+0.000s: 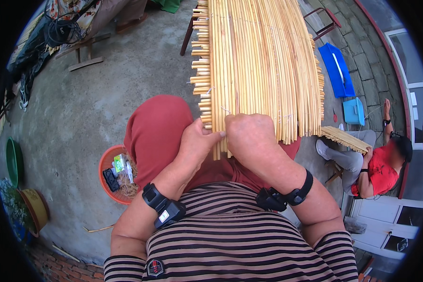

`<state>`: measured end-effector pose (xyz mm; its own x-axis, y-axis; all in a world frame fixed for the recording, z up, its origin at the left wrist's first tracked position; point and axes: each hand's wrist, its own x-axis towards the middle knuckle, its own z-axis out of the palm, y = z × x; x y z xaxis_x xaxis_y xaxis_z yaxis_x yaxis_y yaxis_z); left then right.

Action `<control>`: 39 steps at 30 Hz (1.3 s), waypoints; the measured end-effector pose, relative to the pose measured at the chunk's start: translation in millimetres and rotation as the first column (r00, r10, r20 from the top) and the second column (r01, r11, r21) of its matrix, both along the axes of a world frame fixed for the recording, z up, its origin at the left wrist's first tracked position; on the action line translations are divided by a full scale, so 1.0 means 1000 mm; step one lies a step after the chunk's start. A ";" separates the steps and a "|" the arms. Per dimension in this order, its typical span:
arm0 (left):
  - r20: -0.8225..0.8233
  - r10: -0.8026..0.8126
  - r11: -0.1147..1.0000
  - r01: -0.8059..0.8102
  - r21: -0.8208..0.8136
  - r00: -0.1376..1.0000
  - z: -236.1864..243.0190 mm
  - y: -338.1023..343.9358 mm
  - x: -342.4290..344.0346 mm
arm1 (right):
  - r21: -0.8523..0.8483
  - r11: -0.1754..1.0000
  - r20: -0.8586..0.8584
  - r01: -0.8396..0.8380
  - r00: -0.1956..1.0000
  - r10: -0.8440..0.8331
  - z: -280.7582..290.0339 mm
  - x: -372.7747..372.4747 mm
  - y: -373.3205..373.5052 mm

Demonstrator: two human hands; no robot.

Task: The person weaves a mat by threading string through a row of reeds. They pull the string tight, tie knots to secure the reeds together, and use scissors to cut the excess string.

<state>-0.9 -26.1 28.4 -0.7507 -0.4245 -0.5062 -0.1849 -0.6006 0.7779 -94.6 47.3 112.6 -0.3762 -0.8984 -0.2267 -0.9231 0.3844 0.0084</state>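
A mat of pale yellow reed stalks [261, 61], laid side by side, stretches away from my lap, with uneven stalk ends along both long sides. Short bits of white string [226, 110] show on its near part. My left hand [197, 141] is closed at the near left corner, its thumb pressed on the stalk ends and its fingers partly hidden. Right beside it, my right hand [250, 134] is curled into a fist on the near edge of the mat. Whatever lies inside that fist is hidden.
An orange basin [102, 176] with string and small items stands by my left knee. At right are a blue tray [336, 70], a light blue bin [353, 111] and a seated person in red [383, 171] holding a reed bundle [345, 139]. A wooden stool [82, 55] stands far left.
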 end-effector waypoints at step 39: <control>-0.102 0.096 0.995 -0.094 0.020 0.990 0.001 0.020 0.011 | 0.062 0.998 -0.017 -0.021 1.000 0.022 0.017 -0.006 0.004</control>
